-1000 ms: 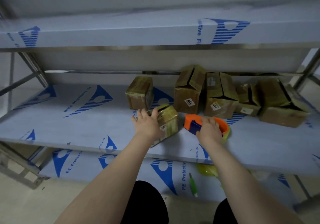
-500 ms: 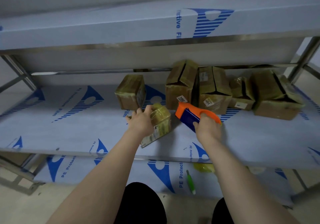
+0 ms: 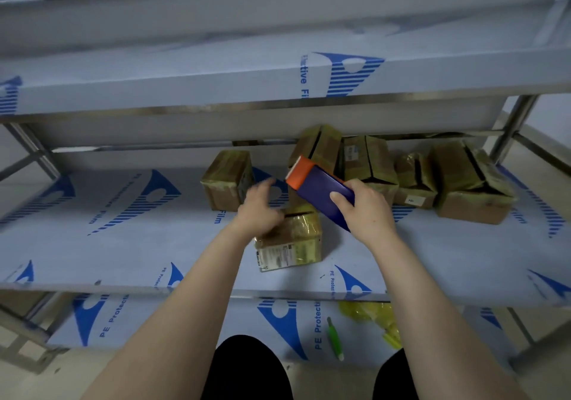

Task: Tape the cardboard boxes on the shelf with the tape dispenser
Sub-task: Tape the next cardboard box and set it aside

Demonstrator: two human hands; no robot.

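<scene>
Orange-capped tape dispenser [image 3: 318,189] in right hand [image 3: 367,211], long axis diagonal, cap upper-left.

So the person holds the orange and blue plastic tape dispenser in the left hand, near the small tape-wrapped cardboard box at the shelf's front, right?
Not quite: the head view shows the right hand, not the left, holding the orange and blue plastic tape dispenser near the small tape-wrapped cardboard box.

The light is soft, a bit dim and bluish. The left hand [image 3: 259,205] is smeared with blur. The top shelf [image 3: 185,69] looks fuzzy too. Shelf lines bend near the edges. It is darker at the back, behind the cardboard boxes [image 3: 367,164].
</scene>
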